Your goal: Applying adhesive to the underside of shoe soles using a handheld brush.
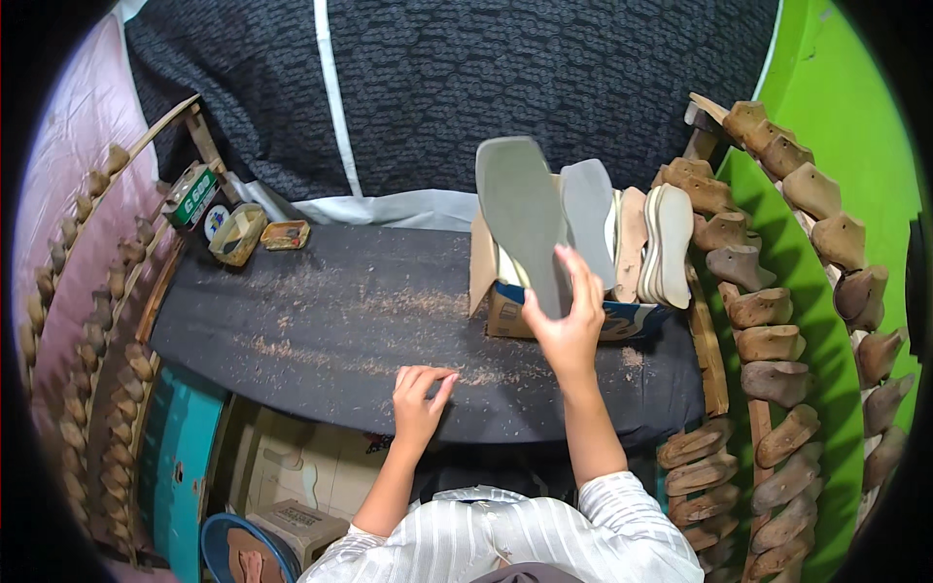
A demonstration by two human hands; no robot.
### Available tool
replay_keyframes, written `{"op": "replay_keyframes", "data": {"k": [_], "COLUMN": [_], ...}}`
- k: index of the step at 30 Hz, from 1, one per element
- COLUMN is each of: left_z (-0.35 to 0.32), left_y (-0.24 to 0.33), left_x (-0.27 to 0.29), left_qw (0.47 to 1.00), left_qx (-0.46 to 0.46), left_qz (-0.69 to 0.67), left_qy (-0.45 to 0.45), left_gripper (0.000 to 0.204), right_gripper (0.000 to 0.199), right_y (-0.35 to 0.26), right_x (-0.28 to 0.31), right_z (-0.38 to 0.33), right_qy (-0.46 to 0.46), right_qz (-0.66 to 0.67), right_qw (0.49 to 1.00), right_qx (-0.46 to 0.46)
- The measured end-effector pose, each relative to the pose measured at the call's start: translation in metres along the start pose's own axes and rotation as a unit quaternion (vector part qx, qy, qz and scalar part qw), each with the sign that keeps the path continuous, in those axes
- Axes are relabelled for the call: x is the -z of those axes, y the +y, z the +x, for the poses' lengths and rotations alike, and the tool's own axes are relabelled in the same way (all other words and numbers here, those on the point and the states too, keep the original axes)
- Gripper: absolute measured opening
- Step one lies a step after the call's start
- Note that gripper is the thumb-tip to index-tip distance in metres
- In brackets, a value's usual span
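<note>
In the head view, a cloth-covered table (321,325) spreads before the person, strewn with shavings (282,348); at its far left stand a tin (197,202), a basket (236,238) and a small tray (286,234); racks of lasts (773,303) flank both sides; below the table sit a carton (296,523) and a blue tub (216,544); the right hand (569,325) grips a grey sole (520,209) near its narrow end, thumb on one side and fingers on the other; the sole rises over the box (632,321), hiding part of the soles (588,209) packed upright there; the left hand (418,403) is bent near the front edge, and whether it pinches anything I cannot tell; the tin carries pale lettering on green, the box white print on blue, the carton dark print; the held sole is flat, matt and round-ended; the lasts are brown, carved wood
</note>
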State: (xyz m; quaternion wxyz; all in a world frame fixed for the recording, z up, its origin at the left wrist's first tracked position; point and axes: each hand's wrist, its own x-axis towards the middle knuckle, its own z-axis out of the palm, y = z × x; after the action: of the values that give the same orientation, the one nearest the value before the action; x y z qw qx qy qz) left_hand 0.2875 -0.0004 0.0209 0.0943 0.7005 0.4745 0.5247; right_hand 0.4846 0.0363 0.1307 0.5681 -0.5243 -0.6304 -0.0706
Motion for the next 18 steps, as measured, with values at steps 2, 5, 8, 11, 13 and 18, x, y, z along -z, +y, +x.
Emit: {"op": "replay_keyframes", "data": {"k": [2, 5, 8, 11, 13, 18], "left_z": [-0.011, -0.025, -0.035, -0.040, -0.039, -0.045], "left_y": [0.000, -0.001, -0.008, -0.021, -0.027, -0.047], "left_x": [0.011, 0.030, 0.054, 0.080, 0.095, 0.132], "left_qw": [1.000, 0.994, 0.969, 0.955, 0.928, 0.850], "left_qx": [0.007, 0.094, 0.203, 0.212, 0.209, 0.279], "left_qz": [0.009, -0.058, -0.138, -0.209, -0.306, -0.440], "left_qy": [0.006, -0.007, 0.020, 0.002, -0.014, 0.074], "left_gripper": [0.006, 0.010, 0.015, 0.027, 0.040, 0.043], "right_gripper": [0.058, 0.053, 0.052, 0.050, 0.049, 0.045], "right_y": [-0.013, -0.008, -0.033, -0.048, -0.065, -0.119], "right_x": [0.001, -0.018, -0.029, -0.054, -0.068, -0.111], "right_z": [-0.028, -0.070, -0.091, -0.112, -0.117, -0.129], "right_qy": [-0.128, -0.247, -0.361, -0.368, -0.398, -0.469], "right_qz": [0.161, 0.436, 0.569, 0.603, 0.616, 0.605], "right_qw": [0.966, 0.840, 0.662, 0.588, 0.555, 0.521], "right_qx": [-0.157, -0.209, -0.327, -0.394, -0.394, -0.378]}}
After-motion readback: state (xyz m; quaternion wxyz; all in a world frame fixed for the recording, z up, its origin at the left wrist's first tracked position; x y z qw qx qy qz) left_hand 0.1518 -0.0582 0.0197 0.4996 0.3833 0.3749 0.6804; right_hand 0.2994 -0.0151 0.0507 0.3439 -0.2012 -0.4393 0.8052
